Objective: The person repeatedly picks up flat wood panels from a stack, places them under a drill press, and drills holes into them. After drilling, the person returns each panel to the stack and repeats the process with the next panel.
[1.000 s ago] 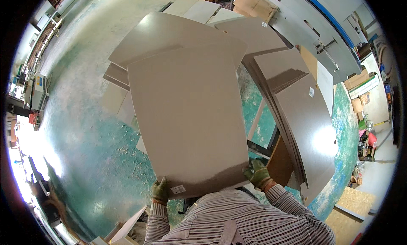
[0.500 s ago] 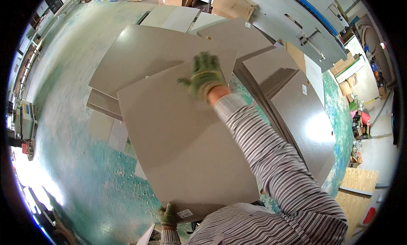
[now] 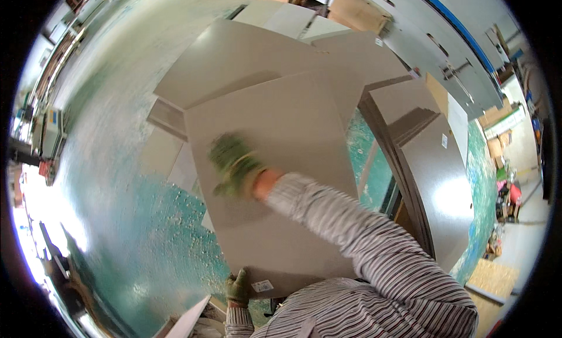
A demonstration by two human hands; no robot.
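A large taupe panel lies in front of me on other panels, with a small white label near its near left corner. My left hand, in a green glove, grips that corner with the thumb on top. My right hand, gloved alike and blurred, is on or just over the panel’s left middle, flattened with the thumb out to the side. Beneath and beyond are more taupe panels; at the right stands a layered stack of them.
A long pale machine with a blue strip runs along the back right, beside cardboard. Equipment lines the left side across the mottled green floor. Clutter and chipboard are at the right; offcuts lie low left.
My right hand left the near right edge, reached to the panel’s far part, then moved leftward and nearer across its surface. My left hand stays on the near left corner.
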